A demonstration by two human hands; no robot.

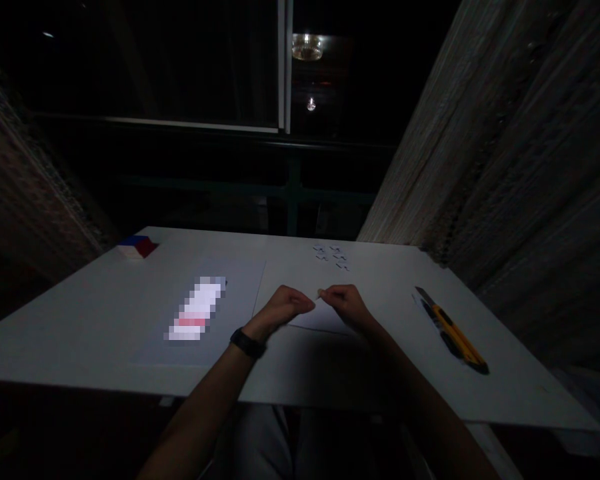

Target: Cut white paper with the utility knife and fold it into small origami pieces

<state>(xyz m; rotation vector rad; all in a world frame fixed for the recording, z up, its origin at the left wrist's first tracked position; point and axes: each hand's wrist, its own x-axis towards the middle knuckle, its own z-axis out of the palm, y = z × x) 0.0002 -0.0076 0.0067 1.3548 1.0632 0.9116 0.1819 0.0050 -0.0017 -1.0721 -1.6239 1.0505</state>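
Note:
Over a white sheet of paper point(315, 322), my two hands are close together with their fingertips almost meeting. The fingers of my left hand point(283, 307) are pinched; what they hold, if anything, is too small to make out. A dark watch point(248, 343) is on that wrist. Between thumb and fingers my right hand point(349, 304) pinches a small pale piece point(319, 295), whose kind I cannot tell. Just beyond the hands lie several small paper pieces point(340, 257) with dark marks, set out in rough rows.
A yellow and black utility knife point(453, 330) lies at the right, blade showing. To the left a lit, blurred-out screen point(199, 308) rests on another pale sheet point(243, 287). A blue, red and white block point(137, 247) sits at the white table's point(80, 320) far left. Curtains point(430, 133) hang either side.

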